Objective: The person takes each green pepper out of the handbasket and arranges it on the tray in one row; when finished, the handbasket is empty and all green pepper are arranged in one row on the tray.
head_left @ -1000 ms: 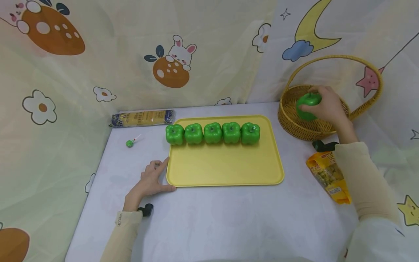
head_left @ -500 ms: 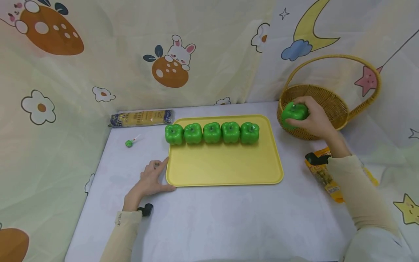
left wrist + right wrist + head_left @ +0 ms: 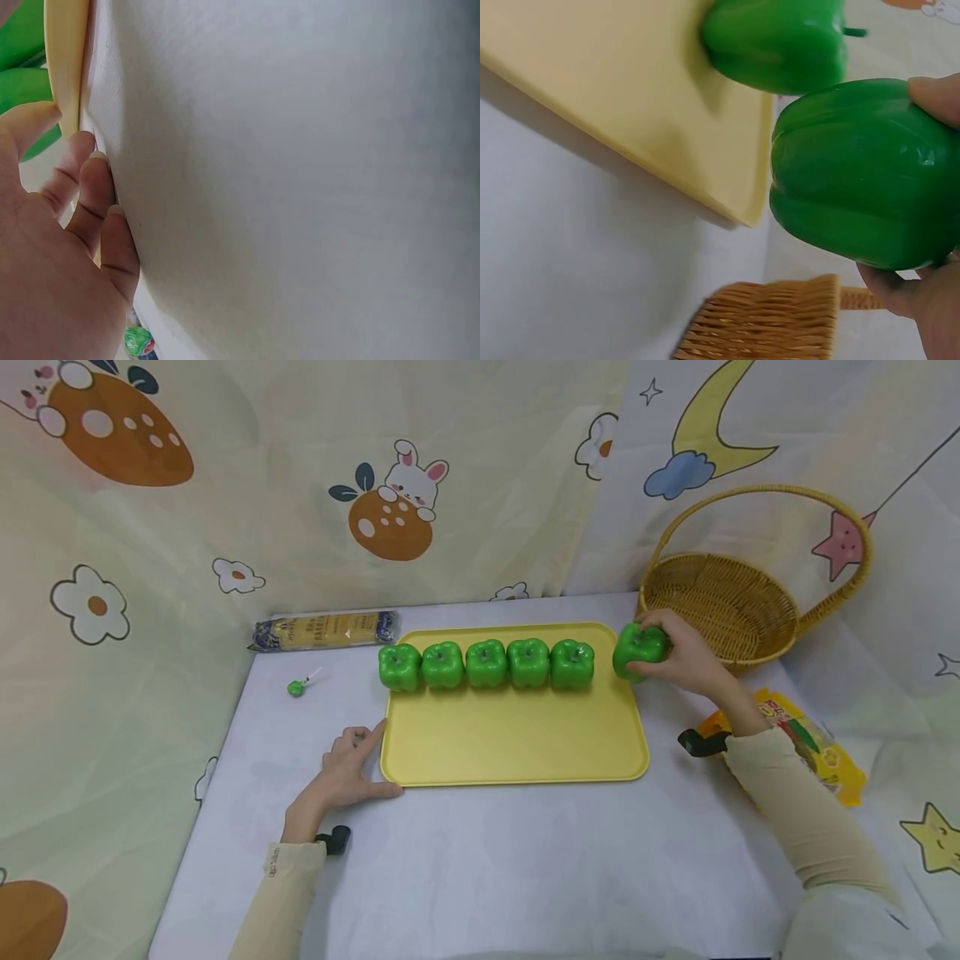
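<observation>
In the head view a yellow tray (image 3: pixel 510 735) carries a row of several green bell peppers (image 3: pixel 487 663) along its far side, the leftmost overlapping the left rim. My right hand (image 3: pixel 686 656) grips another green bell pepper (image 3: pixel 639 648) at the tray's right edge; the right wrist view shows this held pepper (image 3: pixel 862 172) between thumb and fingers, above the surface. At the tray's near left corner, my left hand (image 3: pixel 347 772) rests with fingers and thumb spread, touching the rim. In the left wrist view its fingertips meet the tray edge (image 3: pixel 66 60).
A wicker basket (image 3: pixel 720 602) with a tall handle stands at the back right. An orange-yellow packet (image 3: pixel 813 739) lies partly under the right forearm. Behind the tray's left end is a long wrapped package (image 3: pixel 324 632), with a green lollipop (image 3: pixel 297 687) nearby.
My right hand has lifted the bell pepper out of the basket and carried it left and towards me, to the tray's right edge. The left hand has stayed in place.
</observation>
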Motion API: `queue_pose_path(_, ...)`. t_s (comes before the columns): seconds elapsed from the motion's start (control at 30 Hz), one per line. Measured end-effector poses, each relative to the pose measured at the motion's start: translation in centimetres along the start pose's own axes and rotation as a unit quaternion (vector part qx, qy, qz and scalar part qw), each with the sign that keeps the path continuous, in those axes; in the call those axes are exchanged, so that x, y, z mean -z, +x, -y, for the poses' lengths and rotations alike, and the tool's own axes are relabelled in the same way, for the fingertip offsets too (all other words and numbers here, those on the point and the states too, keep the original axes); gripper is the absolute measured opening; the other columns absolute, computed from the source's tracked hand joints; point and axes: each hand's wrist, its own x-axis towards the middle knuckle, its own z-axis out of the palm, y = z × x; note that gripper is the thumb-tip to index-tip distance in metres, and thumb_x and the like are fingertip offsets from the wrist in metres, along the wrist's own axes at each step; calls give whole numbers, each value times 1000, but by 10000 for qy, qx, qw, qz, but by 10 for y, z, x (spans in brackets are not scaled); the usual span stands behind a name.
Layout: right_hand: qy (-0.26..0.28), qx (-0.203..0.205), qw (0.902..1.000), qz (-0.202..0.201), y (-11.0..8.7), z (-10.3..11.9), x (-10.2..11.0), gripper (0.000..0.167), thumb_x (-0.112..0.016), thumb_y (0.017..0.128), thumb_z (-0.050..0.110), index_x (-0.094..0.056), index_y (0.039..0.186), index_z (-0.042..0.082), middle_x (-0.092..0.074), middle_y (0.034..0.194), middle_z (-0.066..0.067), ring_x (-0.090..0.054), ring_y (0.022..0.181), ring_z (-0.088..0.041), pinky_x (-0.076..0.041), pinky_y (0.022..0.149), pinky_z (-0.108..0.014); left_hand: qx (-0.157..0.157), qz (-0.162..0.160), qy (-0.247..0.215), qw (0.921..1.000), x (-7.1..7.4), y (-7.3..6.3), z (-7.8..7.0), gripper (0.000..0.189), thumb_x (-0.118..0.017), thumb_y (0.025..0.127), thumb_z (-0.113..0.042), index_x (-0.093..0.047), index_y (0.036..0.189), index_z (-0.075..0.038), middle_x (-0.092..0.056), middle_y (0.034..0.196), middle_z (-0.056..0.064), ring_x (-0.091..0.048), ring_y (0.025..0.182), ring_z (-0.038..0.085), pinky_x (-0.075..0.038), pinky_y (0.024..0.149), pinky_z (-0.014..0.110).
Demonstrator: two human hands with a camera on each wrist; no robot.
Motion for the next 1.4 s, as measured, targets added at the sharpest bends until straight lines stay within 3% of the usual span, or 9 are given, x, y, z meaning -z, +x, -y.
queue_pose_path(0.2,66,-137,9996,230,-2,-5,-10,53,-85,77,5,-48,115,-2,-50,140,-23,-49,123,-39,-43,96,-57,14,16,-20,10000,-1,1,1,124,-83,64,-70,-16,162,-33,-34,142,14,-35,124,34,-31,103,61)
queue_pose_path(0.43,-36,-237,9984,516,-1,-8,-18,52,-85,77,6,-46,111,-2,-47,138,-23,-47,121,-39,-42,96,-57,-60,-51,-41,10000,-2,2,3,126,-83,62,-72,-18,162,-32,-36,141,12,-35,123,32,-31,103,63)
queue_pose_path(0.77,-327,356,9964,695,6,-4,-25,46,-85,74,0,-50,103,-4,-49,134,-25,-48,124,-44,-40,101,-60,-37,-29,-63,10000,0,2,1,126,-83,62,-72,-17,162,-32,-34,141,13,-34,123,33,-30,105,63)
queue_pose_path(0.97,-452,630,9931,876,11,-1,-27,50,-83,74,-1,-53,115,-5,-48,133,-25,-47,125,-44,-38,104,-63,-28,-28,-73,10000,-1,2,2,126,-83,62,-72,-17,162,-32,-34,141,13,-34,124,33,-29,105,66)
queue_pose_path(1.4,-509,307,9897,1305,14,-1,-28,69,-81,78,5,-48,138,0,-40,143,-22,-41,130,-42,-36,107,-64,-17,-23,-82,10000,-1,2,2,126,-83,62,-72,-18,162,-32,-34,142,13,-34,124,33,-30,105,65)
